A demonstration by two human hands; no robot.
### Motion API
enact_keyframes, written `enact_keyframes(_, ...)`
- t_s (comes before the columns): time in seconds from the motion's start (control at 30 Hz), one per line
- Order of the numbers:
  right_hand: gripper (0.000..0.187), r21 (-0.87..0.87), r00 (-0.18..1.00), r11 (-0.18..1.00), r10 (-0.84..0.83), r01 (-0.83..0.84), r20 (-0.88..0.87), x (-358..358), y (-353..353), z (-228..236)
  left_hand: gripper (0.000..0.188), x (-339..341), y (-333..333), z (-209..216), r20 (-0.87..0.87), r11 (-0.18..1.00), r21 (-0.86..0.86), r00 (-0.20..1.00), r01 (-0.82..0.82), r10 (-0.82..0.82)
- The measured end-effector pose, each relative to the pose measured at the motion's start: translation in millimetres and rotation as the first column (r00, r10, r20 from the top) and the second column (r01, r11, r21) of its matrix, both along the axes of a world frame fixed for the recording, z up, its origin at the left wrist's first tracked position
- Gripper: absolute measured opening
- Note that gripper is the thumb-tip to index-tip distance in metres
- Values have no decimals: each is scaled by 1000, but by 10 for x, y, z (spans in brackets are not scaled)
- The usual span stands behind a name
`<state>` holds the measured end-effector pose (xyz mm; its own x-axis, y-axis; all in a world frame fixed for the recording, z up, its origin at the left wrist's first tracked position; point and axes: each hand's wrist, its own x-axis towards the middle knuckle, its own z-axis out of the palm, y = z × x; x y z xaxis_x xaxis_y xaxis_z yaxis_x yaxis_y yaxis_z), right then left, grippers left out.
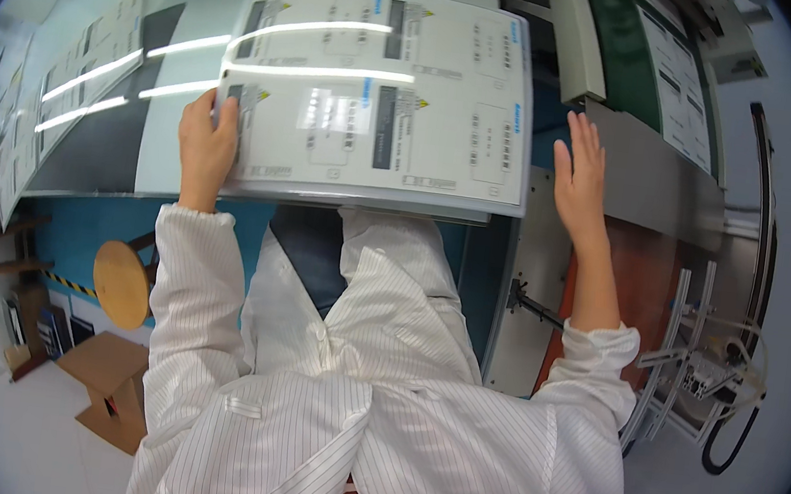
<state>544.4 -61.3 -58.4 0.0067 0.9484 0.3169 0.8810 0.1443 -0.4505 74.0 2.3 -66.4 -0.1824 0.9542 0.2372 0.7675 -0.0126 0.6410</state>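
Note:
A stack of glossy printed sheets [331, 126] with black, blue and yellow markings lies at the front edge of the work table. My left hand [205, 147] is against its left side. The thumb reaches the sheet edge and stands apart from the fingers, which are partly hidden. To the right of the stack, my right hand [582, 176] is raised in the air, fingers stretched out and nothing in them. A gap separates it from the stack's right edge.
More printed sheets [88, 96] stand or lie at the far left beside a dark mat [97, 146]. At right, a machine with a green belt [622, 53] carries a printed sheet [674, 84]. A round wooden stool [121, 284] is below left, a metal frame [692, 367] lower right.

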Motion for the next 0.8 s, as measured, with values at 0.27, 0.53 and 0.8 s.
enact_keyframes(0.27, 58, 43, 710, 758, -628, 651, 318, 1518, 376, -482, 44, 19, 62, -178, 25, 1000, 12, 1000, 10, -10)
enact_keyframes(0.53, 51, 207, 608, 652, -757, 730, 239, 1989, 741, -549, 43, 70, -23, -54, -57, 998, -22, 997, 54, -55)
enact_keyframes(0.8, 52, 246, 478, 550, -827, 798, 298, 2396, 959, -588, 42, 142, -16, -22, -123, 999, -34, 992, 6, -11)
